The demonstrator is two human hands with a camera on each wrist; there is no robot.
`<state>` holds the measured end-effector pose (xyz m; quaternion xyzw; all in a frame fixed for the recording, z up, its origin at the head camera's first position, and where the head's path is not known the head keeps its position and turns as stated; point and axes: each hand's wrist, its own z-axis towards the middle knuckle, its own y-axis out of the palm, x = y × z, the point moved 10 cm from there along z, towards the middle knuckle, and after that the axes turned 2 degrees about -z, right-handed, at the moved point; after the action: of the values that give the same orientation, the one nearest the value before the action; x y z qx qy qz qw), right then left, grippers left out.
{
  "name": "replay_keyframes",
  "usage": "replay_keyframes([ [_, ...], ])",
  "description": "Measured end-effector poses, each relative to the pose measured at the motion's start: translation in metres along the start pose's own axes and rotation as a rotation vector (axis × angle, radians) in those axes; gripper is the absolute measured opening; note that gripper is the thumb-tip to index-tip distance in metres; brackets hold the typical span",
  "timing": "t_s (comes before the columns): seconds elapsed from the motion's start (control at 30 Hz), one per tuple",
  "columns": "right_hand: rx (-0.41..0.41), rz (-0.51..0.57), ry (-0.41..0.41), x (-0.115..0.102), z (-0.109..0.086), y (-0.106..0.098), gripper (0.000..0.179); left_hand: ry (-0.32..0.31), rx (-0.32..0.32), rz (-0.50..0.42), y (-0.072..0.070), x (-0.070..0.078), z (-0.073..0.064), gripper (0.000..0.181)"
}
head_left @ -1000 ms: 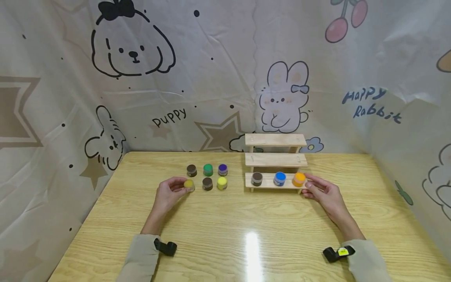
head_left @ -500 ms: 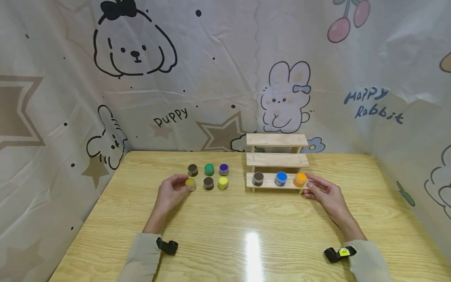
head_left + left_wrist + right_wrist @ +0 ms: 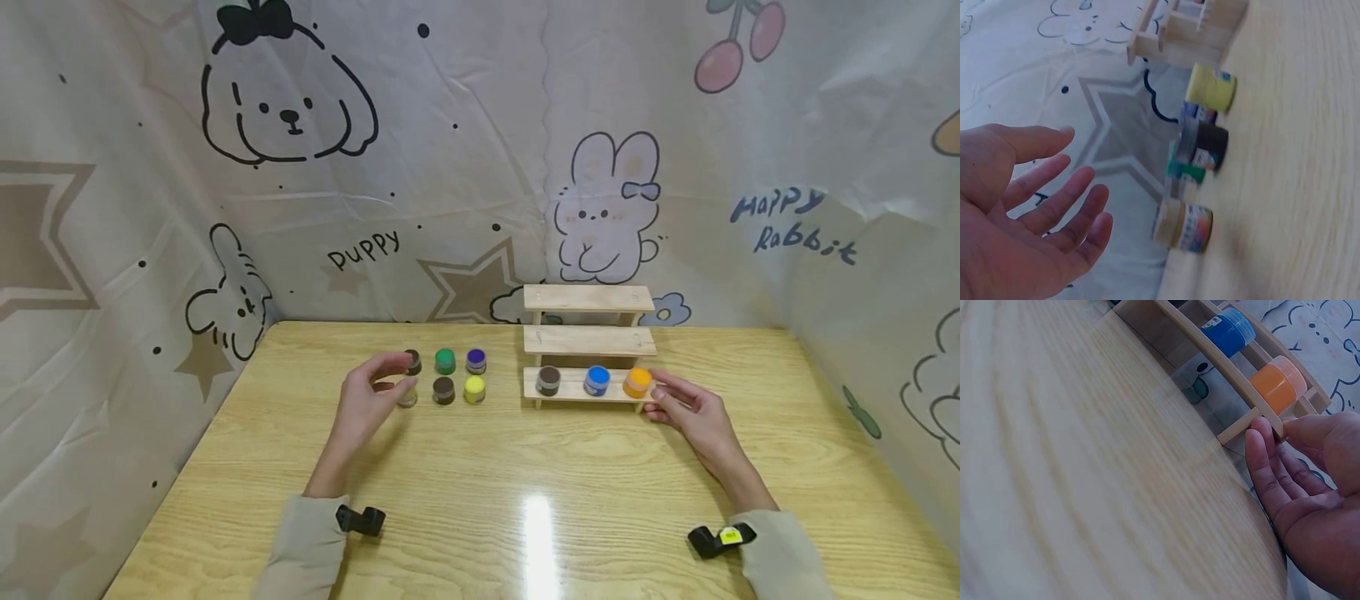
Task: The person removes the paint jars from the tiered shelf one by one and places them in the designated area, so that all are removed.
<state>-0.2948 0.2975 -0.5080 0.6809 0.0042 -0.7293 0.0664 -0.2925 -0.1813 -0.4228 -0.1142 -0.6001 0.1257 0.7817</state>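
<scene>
My left hand [image 3: 366, 403] hovers with fingers loosely spread and nothing held. In the head view it partly covers a mustard-yellow paint jar [image 3: 1186, 227], which stands apart from the fingertips in the left wrist view. At the right end of a three-step wooden display rack [image 3: 588, 339], my right hand [image 3: 697, 423] pinches the bottom step, thumb at its edge and fingers underneath. On that step, left to right, stand a dark brown jar [image 3: 548, 381], a blue jar [image 3: 597, 381] and an orange jar [image 3: 638, 383], the last close beside the right thumb.
Right of the left hand, a brown jar [image 3: 444, 390] and a bright yellow jar [image 3: 475, 389] stand on the wooden table [image 3: 465, 492]. Behind them are a green jar [image 3: 446, 361], a purple jar [image 3: 476, 361] and another dark jar [image 3: 414, 362]. A printed cloth [image 3: 465, 183] hangs behind the table.
My left hand has let go of the mustard-yellow jar and lifted slightly, its fingers parting. The right hand stays at the rack's end.
</scene>
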Motion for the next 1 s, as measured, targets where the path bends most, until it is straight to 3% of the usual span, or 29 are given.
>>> replay_keyframes([
  [0.63, 0.015, -0.024, 0.024, 0.001, 0.001, 0.001, 0.053, 0.083, -0.066, -0.132, 0.062, 0.04, 0.006, 0.031],
  [1.0, 0.016, -0.007, 0.025, 0.003, 0.0, 0.0, 0.051, 0.048, -0.101, -0.213, 0.099, 0.055, 0.007, 0.034],
])
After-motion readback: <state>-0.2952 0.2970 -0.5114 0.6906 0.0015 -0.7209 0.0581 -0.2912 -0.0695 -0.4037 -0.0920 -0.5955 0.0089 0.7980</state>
